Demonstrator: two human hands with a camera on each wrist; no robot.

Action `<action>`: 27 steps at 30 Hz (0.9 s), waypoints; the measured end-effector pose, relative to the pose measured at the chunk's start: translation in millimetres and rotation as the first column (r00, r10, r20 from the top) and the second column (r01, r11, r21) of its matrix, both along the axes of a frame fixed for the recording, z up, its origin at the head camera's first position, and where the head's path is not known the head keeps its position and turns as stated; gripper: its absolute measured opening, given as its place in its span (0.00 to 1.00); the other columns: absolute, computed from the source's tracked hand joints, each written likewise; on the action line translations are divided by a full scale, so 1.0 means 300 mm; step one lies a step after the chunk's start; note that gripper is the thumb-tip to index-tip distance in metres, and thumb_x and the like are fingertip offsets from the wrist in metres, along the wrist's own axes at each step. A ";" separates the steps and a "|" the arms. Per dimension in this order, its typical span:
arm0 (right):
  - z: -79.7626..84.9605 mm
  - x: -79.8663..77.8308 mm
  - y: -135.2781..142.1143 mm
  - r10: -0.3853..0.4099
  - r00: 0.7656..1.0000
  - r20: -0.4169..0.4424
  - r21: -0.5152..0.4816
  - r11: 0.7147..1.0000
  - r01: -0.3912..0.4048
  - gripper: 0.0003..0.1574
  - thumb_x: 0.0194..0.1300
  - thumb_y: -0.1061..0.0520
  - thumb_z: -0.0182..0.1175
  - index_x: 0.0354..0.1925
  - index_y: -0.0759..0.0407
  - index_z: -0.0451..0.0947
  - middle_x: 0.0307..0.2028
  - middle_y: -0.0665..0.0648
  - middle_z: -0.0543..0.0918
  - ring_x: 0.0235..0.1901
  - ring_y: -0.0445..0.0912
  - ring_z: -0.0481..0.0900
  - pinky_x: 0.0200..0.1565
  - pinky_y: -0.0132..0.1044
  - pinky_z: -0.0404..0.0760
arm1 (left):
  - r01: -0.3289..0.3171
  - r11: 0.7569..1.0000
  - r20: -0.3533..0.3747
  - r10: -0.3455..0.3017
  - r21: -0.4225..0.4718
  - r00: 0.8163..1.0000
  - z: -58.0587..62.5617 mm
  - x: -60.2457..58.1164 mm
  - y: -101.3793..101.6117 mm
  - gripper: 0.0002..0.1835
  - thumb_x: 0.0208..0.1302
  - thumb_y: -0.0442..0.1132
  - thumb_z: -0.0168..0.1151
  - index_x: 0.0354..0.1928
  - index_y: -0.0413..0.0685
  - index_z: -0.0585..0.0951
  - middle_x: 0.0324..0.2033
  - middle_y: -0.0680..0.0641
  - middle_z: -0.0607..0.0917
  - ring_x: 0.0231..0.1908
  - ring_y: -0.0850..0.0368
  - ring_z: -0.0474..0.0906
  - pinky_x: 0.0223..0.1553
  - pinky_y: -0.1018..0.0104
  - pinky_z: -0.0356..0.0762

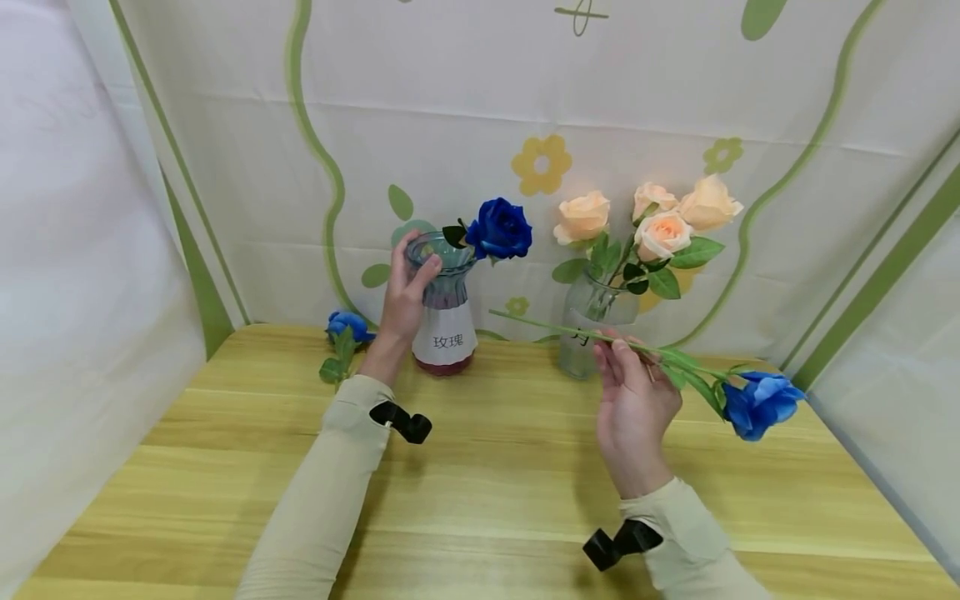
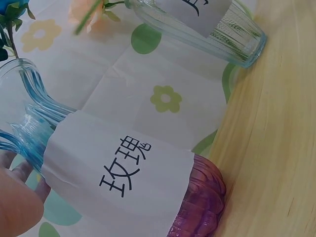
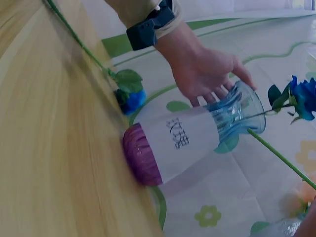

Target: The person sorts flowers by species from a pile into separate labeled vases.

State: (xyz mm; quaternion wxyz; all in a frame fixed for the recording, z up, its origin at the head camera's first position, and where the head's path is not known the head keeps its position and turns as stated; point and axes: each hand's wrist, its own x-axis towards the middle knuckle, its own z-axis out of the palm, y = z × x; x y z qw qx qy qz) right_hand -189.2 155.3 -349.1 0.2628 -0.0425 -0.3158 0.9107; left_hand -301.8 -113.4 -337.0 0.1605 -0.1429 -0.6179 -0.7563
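My left hand [image 1: 405, 296] grips the neck of a blue-to-purple glass vase [image 1: 444, 365], its thumb at the rim. The vase stands upright on the table with a white paper label, and a dark blue rose [image 1: 500, 228] leans out to the right. Part of the hand is hidden behind the glass. My right hand [image 1: 637, 408] pinches the green stem of a blue artificial rose [image 1: 761, 406]. That rose lies nearly level, bloom to the right and stem end pointing left toward the vase. In the right wrist view, the stem [image 3: 281, 155] overlaps the vase rim.
Behind my right hand stands a clear glass jar [image 1: 572, 357] holding several peach roses [image 1: 663, 235], partly covered by the stem. Another blue rose [image 1: 348, 326] lies on the wooden table [image 1: 495, 500] left of the vase. A patterned cloth [image 1: 442, 158] hangs close behind.
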 end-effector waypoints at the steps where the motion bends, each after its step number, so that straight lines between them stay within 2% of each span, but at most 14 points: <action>1: 0.005 0.000 -0.013 -0.004 1.000 -0.005 0.010 1.000 0.004 0.04 0.66 0.71 0.70 0.36 0.70 0.83 0.36 0.64 0.93 0.36 0.50 0.94 0.42 0.36 0.91 | -0.001 1.000 0.000 0.001 -0.005 1.000 0.000 0.000 -0.001 0.35 0.80 0.43 0.53 0.83 0.49 0.54 0.78 0.42 0.67 0.76 0.44 0.65 0.80 0.52 0.58; 4: 0.018 -0.001 -0.045 -0.023 0.999 -0.023 0.053 0.998 0.024 0.00 0.68 0.71 0.68 0.38 0.70 0.85 0.37 0.63 0.93 0.37 0.49 0.94 0.43 0.35 0.91 | 0.002 1.000 -0.006 -0.002 -0.006 1.000 -0.003 -0.002 -0.003 0.36 0.80 0.43 0.53 0.83 0.49 0.53 0.78 0.42 0.67 0.77 0.44 0.64 0.80 0.51 0.58; 7: 0.031 0.000 -0.066 -0.041 0.998 -0.039 0.075 0.996 0.044 0.01 0.69 0.70 0.67 0.40 0.70 0.85 0.38 0.63 0.93 0.37 0.49 0.93 0.44 0.35 0.91 | 0.006 1.000 -0.015 -0.006 0.001 1.000 -0.002 -0.003 -0.002 0.36 0.80 0.42 0.53 0.83 0.48 0.53 0.78 0.41 0.67 0.77 0.43 0.64 0.80 0.50 0.58; 12: 0.059 -0.001 -0.096 -0.050 0.997 -0.050 0.042 0.998 0.052 0.04 0.68 0.69 0.69 0.40 0.69 0.83 0.38 0.63 0.93 0.36 0.49 0.93 0.44 0.36 0.91 | 0.007 1.000 -0.023 -0.007 0.011 1.000 0.000 0.000 -0.001 0.36 0.80 0.41 0.53 0.83 0.47 0.52 0.78 0.40 0.67 0.76 0.43 0.65 0.79 0.51 0.59; 19: 0.090 -0.013 -0.151 -0.009 0.999 -0.053 0.015 1.000 0.010 0.06 0.70 0.69 0.68 0.44 0.69 0.82 0.40 0.62 0.93 0.40 0.49 0.94 0.47 0.35 0.90 | 0.003 1.000 -0.035 -0.002 0.017 0.999 -0.004 -0.003 -0.006 0.36 0.80 0.40 0.53 0.82 0.46 0.53 0.77 0.39 0.67 0.77 0.41 0.65 0.80 0.50 0.58; 23: 0.093 -0.026 -0.177 0.003 0.997 -0.073 0.035 0.999 -0.001 0.08 0.70 0.67 0.68 0.46 0.69 0.82 0.43 0.63 0.93 0.44 0.50 0.93 0.50 0.36 0.90 | 0.002 1.000 -0.029 -0.002 0.013 1.000 -0.004 -0.005 -0.003 0.36 0.80 0.41 0.53 0.83 0.46 0.53 0.77 0.39 0.68 0.76 0.42 0.65 0.79 0.51 0.60; 27: 0.095 -0.034 -0.199 0.002 0.997 -0.079 0.073 0.997 0.004 0.08 0.71 0.65 0.68 0.45 0.64 0.79 0.48 0.65 0.90 0.48 0.50 0.92 0.54 0.35 0.88 | 0.014 1.000 -0.030 -0.014 0.020 0.999 -0.005 -0.005 0.002 0.37 0.80 0.41 0.54 0.83 0.47 0.52 0.77 0.38 0.68 0.75 0.41 0.66 0.77 0.52 0.61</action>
